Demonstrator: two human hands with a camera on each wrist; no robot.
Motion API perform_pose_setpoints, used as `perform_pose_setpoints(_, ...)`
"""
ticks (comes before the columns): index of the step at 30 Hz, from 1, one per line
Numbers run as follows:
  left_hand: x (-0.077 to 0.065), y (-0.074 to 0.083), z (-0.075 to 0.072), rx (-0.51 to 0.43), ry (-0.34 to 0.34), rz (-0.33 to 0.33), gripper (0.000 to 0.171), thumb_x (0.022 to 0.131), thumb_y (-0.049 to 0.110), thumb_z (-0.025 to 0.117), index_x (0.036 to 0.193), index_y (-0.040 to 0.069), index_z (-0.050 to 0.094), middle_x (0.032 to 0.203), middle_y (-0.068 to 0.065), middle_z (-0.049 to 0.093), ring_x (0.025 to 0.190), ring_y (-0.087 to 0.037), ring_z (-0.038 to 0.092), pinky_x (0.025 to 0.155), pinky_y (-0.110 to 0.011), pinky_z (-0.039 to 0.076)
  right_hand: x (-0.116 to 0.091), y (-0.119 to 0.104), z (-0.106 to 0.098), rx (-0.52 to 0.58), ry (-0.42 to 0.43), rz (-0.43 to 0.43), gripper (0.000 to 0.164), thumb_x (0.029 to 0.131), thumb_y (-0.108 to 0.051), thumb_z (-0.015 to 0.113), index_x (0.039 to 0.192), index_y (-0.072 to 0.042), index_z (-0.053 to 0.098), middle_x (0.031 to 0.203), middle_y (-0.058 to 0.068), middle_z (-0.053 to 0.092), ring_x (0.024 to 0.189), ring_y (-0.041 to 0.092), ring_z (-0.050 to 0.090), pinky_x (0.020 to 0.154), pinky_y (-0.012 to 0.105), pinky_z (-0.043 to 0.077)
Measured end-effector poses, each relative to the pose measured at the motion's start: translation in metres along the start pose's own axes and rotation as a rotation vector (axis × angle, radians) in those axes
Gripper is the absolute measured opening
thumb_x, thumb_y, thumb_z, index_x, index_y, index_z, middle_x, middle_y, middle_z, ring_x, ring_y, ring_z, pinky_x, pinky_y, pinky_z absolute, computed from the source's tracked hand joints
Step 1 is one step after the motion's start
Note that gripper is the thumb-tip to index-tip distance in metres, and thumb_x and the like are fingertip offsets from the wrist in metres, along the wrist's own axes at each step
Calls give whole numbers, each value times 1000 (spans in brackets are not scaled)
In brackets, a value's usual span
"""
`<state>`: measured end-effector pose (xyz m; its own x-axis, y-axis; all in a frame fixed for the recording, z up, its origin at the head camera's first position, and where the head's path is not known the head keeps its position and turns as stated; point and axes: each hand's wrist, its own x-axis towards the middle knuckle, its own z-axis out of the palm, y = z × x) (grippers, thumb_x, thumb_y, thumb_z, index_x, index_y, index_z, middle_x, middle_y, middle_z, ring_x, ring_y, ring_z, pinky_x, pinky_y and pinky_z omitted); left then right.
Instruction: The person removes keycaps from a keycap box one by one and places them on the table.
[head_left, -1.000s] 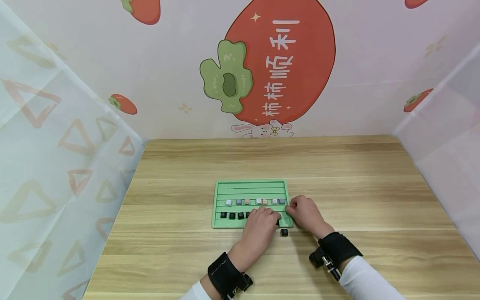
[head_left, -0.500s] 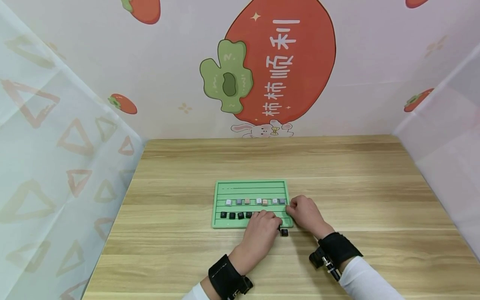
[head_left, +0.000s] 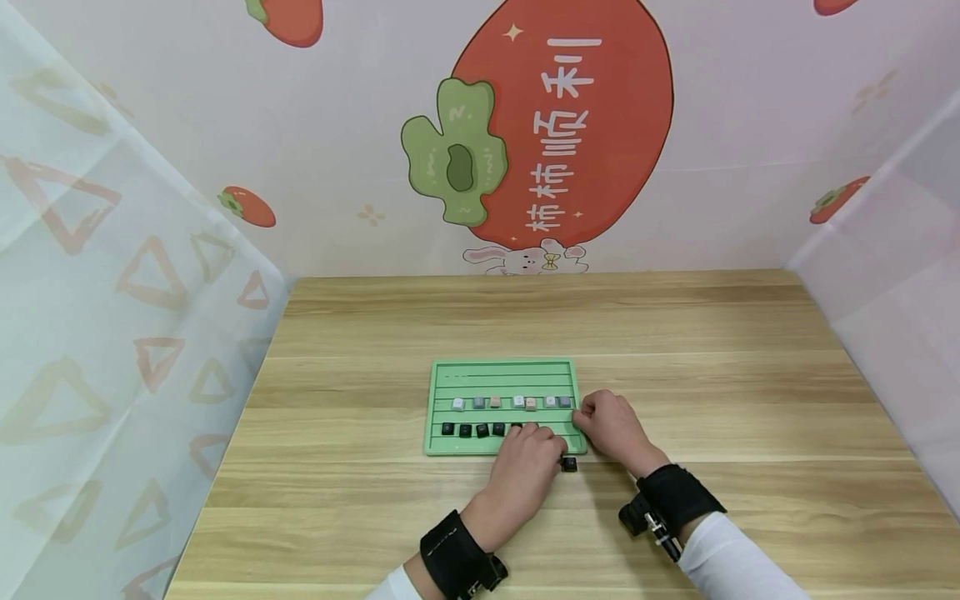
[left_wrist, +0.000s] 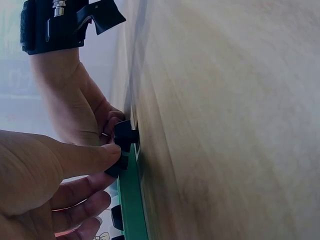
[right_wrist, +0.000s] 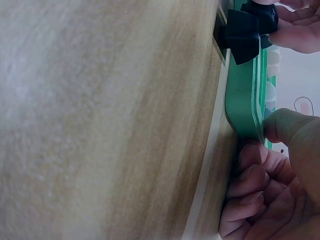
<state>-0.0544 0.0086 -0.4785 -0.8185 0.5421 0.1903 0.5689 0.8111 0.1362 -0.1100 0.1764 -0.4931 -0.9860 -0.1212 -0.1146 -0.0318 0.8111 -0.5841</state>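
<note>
My left hand [head_left: 525, 467] reaches over the near edge of a flat green grooved board [head_left: 517, 387]. Its thumb and finger pinch a black keycap [right_wrist: 269, 19], which the head view mostly hides. A loose black keycap [head_left: 570, 465] sits on the table just in front of the board, close beside the pinched one. My right hand [head_left: 615, 429] grips the board's right edge between thumb and curled fingers. Along the board's near groove stand several black keycaps [head_left: 482, 430], partly covered by my left hand. Farther up is a row of white, grey and pinkish keycaps [head_left: 495, 402].
The board lies on a wooden table [head_left: 337, 375]. A printed cloth wall [head_left: 337, 167] rises behind the table, with pale cloth at both sides. Each wrist wears a black strap [head_left: 678, 500] with a small camera.
My left hand has shifted slightly right and toward the near edge, uncovering more of a black keycap in the near row. My right hand stays at the board's edge.
</note>
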Motion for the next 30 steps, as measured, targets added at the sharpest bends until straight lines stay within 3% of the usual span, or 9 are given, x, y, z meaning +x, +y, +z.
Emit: perform_pose_setpoints(30,1,1,7,16,-8,4,12,74,29,76,83,23,71,78,6,57,72,-13,48,62,-26,35,0,-1,-1,-7,7,-21,33,78,-10,59,51,-11,40,47,-5,30,44,12,31,49,26,25)
